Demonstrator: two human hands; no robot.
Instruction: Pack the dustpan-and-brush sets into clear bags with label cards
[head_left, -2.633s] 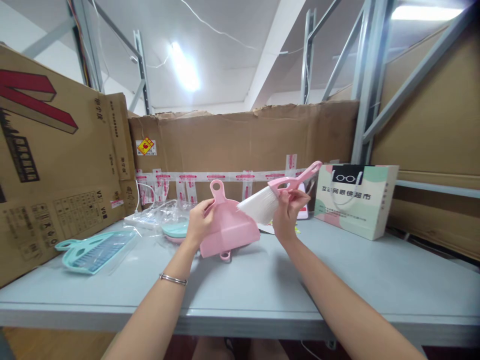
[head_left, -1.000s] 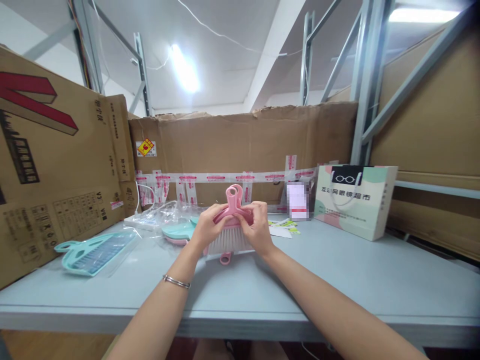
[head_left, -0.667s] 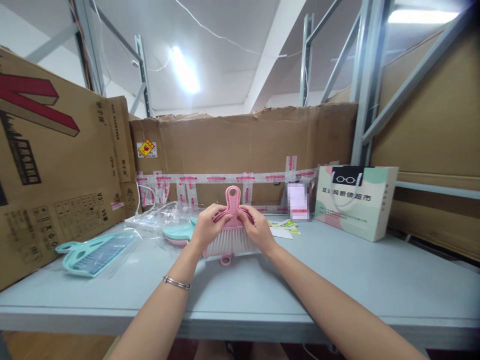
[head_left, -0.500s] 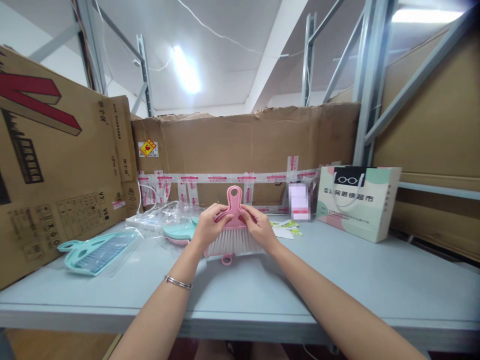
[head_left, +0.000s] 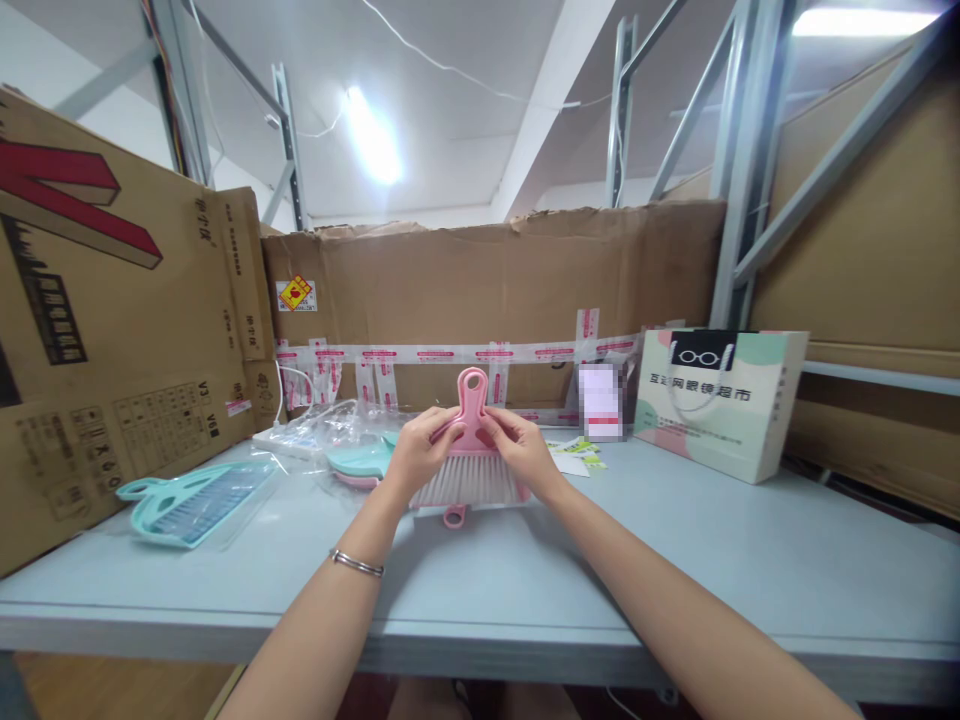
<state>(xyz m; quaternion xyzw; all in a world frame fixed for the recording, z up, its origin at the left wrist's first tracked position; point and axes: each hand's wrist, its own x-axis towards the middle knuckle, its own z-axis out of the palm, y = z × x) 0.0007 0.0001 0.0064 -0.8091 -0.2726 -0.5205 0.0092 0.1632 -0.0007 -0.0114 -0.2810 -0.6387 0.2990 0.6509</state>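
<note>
Both my hands hold a small pink hand brush [head_left: 470, 430] upright, with its ringed handle up and its white bristles down. My left hand [head_left: 422, 447] pinches its left shoulder, and my right hand [head_left: 523, 450] pinches the right one. Behind and below the bristles shows a pink dustpan [head_left: 454, 516], mostly hidden, with its ring toward me. Left of my hands lies a turquoise dustpan [head_left: 358, 459] with a pink edge beneath it. Farther left, a turquoise dustpan and brush set [head_left: 196, 505] lies in clear plastic wrap.
A large carton [head_left: 127, 330] stands at the left, and a long taped carton [head_left: 450, 290] lines the back. At right is a paper bag [head_left: 716, 405], beside a propped blurred card [head_left: 601, 402] and green-white packets [head_left: 581, 453]. Crumpled clear plastic [head_left: 341, 425] lies behind the dustpans on the grey table [head_left: 675, 560].
The pink brush has shifted very slightly to the right in my hands' grip. The view has moved a little; the other things lie as before.
</note>
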